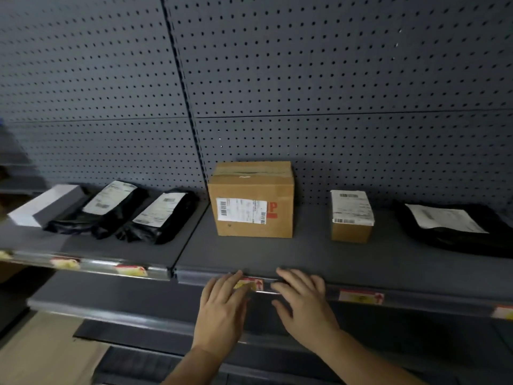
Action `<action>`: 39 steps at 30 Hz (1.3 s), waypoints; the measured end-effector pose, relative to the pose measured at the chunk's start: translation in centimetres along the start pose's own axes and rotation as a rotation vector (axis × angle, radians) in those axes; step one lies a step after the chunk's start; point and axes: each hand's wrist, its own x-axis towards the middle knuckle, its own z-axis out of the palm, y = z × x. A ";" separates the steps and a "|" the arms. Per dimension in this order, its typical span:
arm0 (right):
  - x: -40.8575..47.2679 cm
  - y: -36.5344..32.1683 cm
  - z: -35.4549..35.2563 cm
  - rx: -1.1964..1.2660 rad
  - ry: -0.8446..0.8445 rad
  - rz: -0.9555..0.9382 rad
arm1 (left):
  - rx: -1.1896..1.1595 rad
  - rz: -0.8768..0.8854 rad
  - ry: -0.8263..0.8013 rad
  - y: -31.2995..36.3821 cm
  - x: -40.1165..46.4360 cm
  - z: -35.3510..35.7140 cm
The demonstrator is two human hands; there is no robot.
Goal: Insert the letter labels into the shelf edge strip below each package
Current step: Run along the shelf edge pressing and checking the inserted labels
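A red and yellow letter label (254, 283) sits in the clear shelf edge strip (305, 293) below the large cardboard box (251, 200). My left hand (222, 304) lies flat against the strip, its fingertips covering the label's left part. My right hand (302, 298) rests just right of that label, fingers spread on the strip's top edge. Another label (361, 296) is in the strip below the small box (351, 216). Two more labels (130, 270) (64, 263) sit in the left strip below the black mailer bags (155, 216).
A white box (41, 205) lies at the far left and a flat black bag (455, 227) at the far right, with a label edge (503, 312) under it. Grey pegboard (305, 79) backs the shelf. A lower shelf (125, 304) juts out beneath.
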 end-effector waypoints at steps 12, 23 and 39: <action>2.8 -4.6 3.5 -0.207 0.017 0.140 | -0.096 0.245 -0.032 -9.5 1.8 0.1; 3.2 -3.6 3.7 -0.249 0.087 0.034 | -0.160 0.266 -0.035 -9.1 3.4 1.1; 4.1 -3.8 3.7 -0.171 0.173 0.009 | -0.138 0.234 -0.017 -8.2 3.5 0.9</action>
